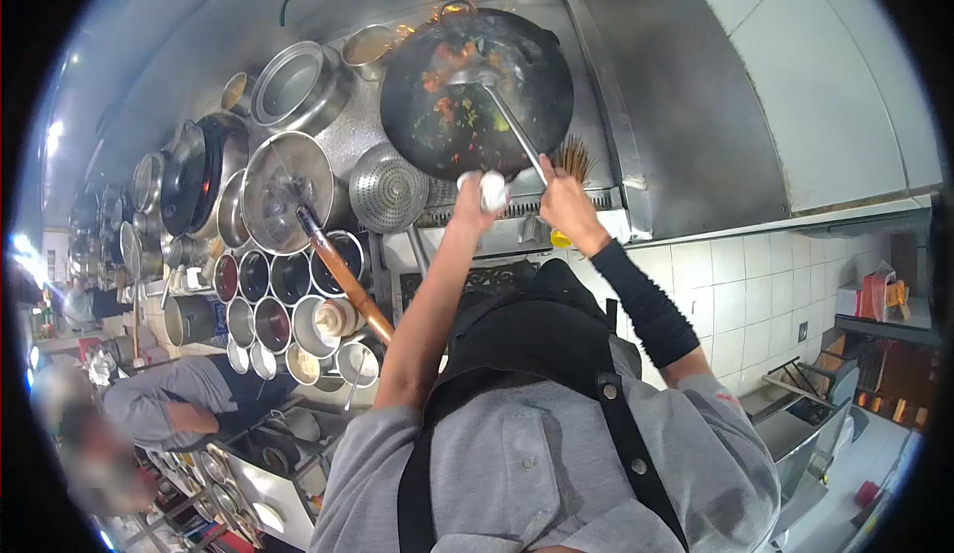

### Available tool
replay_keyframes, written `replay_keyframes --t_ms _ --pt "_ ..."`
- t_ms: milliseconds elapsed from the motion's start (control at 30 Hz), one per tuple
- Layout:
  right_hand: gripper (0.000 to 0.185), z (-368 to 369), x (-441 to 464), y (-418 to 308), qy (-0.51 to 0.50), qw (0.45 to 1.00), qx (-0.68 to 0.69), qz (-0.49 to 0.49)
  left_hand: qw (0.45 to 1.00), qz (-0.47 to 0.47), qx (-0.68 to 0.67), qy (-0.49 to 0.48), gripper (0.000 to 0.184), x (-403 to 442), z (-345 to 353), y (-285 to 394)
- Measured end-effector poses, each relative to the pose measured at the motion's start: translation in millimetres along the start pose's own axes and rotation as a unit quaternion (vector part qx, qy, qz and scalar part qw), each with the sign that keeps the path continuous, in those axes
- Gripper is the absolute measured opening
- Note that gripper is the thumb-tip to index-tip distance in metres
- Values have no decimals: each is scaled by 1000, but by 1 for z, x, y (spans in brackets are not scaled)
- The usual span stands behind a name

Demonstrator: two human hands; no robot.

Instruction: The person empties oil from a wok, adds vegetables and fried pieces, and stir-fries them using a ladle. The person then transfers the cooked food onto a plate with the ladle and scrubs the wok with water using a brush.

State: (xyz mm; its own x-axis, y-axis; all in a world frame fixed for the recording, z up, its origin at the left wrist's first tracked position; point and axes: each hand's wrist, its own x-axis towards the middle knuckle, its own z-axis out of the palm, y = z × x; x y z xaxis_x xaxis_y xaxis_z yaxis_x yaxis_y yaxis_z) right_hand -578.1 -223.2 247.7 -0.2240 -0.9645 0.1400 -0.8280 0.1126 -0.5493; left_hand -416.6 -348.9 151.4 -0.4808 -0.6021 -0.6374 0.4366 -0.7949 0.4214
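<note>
A large dark wok [407,106] holds red and green food with some steam, and flames show at its far rim. My right hand [568,205] is closed on the handle of a metal ladle [515,128], whose bowl rests in the food. At the wok's near edge, my left hand [475,205] is closed round a white cloth [494,190]. A perforated skimmer [388,190] lies just left of the wok. A bamboo brush [572,158] stands right of the wok, near my right hand.
Several metal seasoning pots [291,277] stand at the left, below a large metal bowl [288,192] with a wooden-handled tool [348,283] across it. Another person [169,404] in grey is at the lower left. A metal wall [686,86] rises at the right.
</note>
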Motion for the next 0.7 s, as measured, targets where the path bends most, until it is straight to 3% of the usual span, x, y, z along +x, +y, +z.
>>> replay_keyframes --t_ms 100,233,300,333,433,500,567,633,700 --pt "71 -12 -24 -11 15 1000 21 17 999 -23 15 -28 18 -34 -17 -13" --pt "65 -103 -46 -18 -76 992 93 -26 997 -66 1 -42 22 -21 3 12" --pt "66 -160 -38 -52 -230 962 108 96 998 -40 -56 -12 20 10 25 31" --pt "66 -177 -31 -60 -297 936 109 154 998 -58 -19 20 19 2 42 41" --pt "63 -129 -22 -27 -189 980 59 -7 993 -115 -30 4 20 -7 49 49" --pt "64 -67 -8 0 -126 990 29 -51 997 -80 -15 0 20 0 23 31" --pt "65 -13 -5 0 -62 997 34 -16 1000 4 7 18 20 -7 8 4" --pt "70 3 -3 -7 -14 1000 16 -13 999 14 -7 37 21 -26 -9 -20" --pt "70 -20 -21 -20 7 999 35 -28 999 -1 34 -7 22 -37 -11 -22"
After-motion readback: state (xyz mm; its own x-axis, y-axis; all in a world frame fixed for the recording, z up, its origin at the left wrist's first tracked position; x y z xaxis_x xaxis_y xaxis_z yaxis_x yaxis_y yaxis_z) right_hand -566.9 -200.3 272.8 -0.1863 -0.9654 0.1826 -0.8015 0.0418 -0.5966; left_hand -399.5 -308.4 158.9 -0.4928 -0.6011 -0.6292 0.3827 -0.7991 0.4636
